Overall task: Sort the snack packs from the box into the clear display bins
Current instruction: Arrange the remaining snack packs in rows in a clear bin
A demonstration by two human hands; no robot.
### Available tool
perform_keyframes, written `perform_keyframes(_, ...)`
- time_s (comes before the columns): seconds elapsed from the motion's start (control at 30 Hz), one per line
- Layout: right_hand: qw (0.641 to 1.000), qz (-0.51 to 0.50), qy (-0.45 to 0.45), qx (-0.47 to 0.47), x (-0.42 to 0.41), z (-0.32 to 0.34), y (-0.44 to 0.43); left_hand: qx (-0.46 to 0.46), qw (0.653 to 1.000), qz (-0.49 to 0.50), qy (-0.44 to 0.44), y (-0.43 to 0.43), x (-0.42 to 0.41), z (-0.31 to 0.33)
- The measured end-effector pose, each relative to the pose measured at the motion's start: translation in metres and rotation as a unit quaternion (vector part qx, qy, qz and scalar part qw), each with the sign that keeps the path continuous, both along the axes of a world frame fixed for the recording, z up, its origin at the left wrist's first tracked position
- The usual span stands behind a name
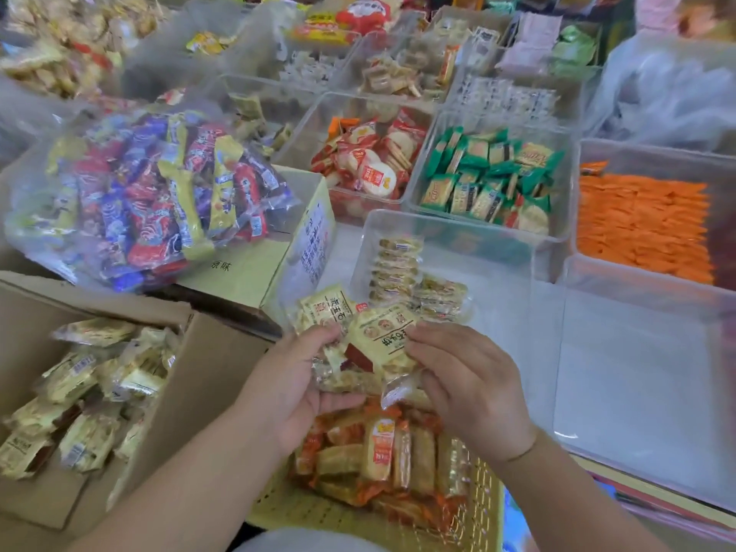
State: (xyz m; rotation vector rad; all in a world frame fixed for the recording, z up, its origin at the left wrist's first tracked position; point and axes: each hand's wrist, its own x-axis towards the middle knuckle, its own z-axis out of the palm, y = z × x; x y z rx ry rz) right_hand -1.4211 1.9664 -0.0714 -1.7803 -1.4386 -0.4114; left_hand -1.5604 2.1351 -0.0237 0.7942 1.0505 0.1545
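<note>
A white counter (342, 249) is lying crowded with snacks in front of a person. Beside its left edge a brown corrugated box (223, 352) is standing open, with loose, crinkly pale-yellow packs (99, 384) heaped inside. Behind it, a bulging clear bag (159, 193) of glossy red, blue and yellow sticks is slumping on a yellow carton (247, 272). Along the right edge a wide bin (637, 280) of clear, hard, straight-walled plastic is sitting just beside a smaller clear bin (446, 229) near the counter's middle. In the smaller one, flat square packs of the same kind are standing on edge in neat rows against the left wall. Towards the far edge, further bins are showing orange strips (641, 221), green wrappers (490, 173) and round crackers (370, 161) in red-and-white film. At the near edge a yellow perforated basket (478, 511) is holding orange-wrapped rolls (382, 452). Above the basket, just short of the smaller bin, the left hand (294, 384) is cupping a fanned bunch (378, 340) of the pale packs, with fingers and thumb curled round it. The right hand (466, 384) is pinching the bunch's right side with bent fingertips.
</note>
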Motion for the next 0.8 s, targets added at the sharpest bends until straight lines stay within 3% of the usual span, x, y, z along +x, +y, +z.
perform_keyframes(0.37, 0.993, 0.050, 0.012, -0.108, 0.064, -0.020, 0.013, -0.002, 0.997, -0.066, 0.039, 0.025, 0.068, -0.027)
perform_keyframes(0.47, 0.993, 0.007, 0.055, -0.105, 0.081, -0.027, 0.017, 0.001, 0.997, -0.062, 0.052, 0.031, 0.067, -0.039)
perform_keyframes(0.57, 0.986, -0.098, 0.053, -0.128, 0.114, -0.030, 0.019, -0.003, 0.997, -0.052, 0.058, 0.028, 0.061, -0.051)
perform_keyframes(0.67, 0.960, -0.184, 0.046, -0.206, 0.152, -0.036, 0.029, -0.005, 0.998, -0.036, 0.045, 0.026, 0.056, -0.059)
perform_keyframes(0.8, 0.921, -0.185, 0.042, -0.341, 0.182, -0.060, 0.052, -0.010, 0.999, -0.041, 0.024, 0.027, 0.053, -0.059)
